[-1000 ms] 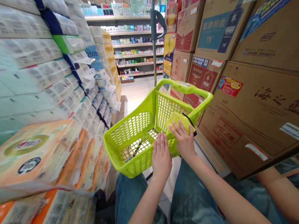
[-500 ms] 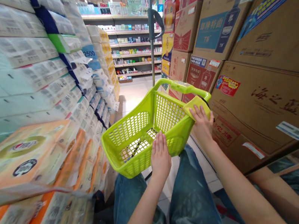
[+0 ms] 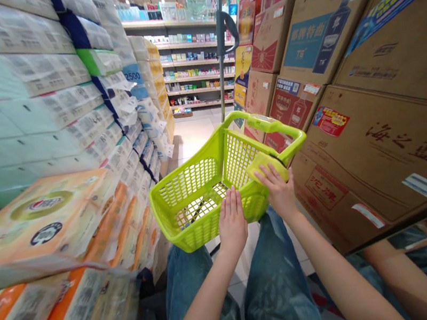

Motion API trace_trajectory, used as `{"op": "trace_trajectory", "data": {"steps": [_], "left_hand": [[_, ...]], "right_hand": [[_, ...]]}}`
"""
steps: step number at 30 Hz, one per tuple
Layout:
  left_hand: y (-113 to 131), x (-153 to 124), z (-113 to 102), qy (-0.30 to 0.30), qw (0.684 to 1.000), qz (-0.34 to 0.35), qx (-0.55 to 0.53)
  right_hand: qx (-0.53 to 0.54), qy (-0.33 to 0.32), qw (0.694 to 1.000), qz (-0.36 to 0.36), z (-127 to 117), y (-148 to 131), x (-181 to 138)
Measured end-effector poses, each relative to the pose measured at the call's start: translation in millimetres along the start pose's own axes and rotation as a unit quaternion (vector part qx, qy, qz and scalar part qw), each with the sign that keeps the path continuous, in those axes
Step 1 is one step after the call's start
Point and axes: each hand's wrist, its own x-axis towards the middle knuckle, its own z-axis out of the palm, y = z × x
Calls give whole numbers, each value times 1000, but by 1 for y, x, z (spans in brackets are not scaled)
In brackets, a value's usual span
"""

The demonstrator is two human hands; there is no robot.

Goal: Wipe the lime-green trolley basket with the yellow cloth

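A lime-green plastic shopping basket (image 3: 197, 235) with grid sides sits tilted over my knees, nothing visible inside but its slatted floor. My left hand (image 3: 232, 221) grips the basket's near rim, fingers straight and together over the edge, its thumb hidden. In my right hand (image 3: 278, 188) is a folded yellow cloth (image 3: 263, 165), pressed against the basket's right end, just below the handle (image 3: 268, 124). The fingers of that hand lie spread across the cloth.
Stacked tissue packs (image 3: 64, 113) rise on the left, with an orange-and-white pack (image 3: 78, 203) close by. Cardboard cartons (image 3: 389, 143) are piled on the right. A metal pole (image 3: 220, 61) stands ahead, before shelves of small goods (image 3: 199, 70). Tiled floor (image 3: 191, 134) runs between.
My right hand has slid the yellow cloth leftward and slightly down, from the basket's right corner along its end. My left hand keeps its place on the near rim.
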Motion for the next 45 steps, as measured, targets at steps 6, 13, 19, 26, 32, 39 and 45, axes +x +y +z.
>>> {"op": "trace_trajectory", "data": {"steps": [6,13,19,26,32,39,45], "left_hand": [[1,0,-1,0,1000,-2,-11],[0,-1,3,0,1000,-2,2],[-1,0,0,-4,1000,4,3],[0,1,-3,-14,1000,3,-4],[1,0,0,-3,1000,-1,-4],[-1,0,-1,8,1000,4,-9],[0,1,-3,-12,1000,3,-9]], "right_hand": [[-14,72,990,120,0,41,23],[18,6,999,43,26,-60,-17],[20,-21,999,-35,18,-37,-16],[-6,64,995,75,-1,43,21],[10,43,996,76,24,-38,-4],[34,-18,999,-36,19,-51,-18],[-14,51,998,16,0,43,24]]}}
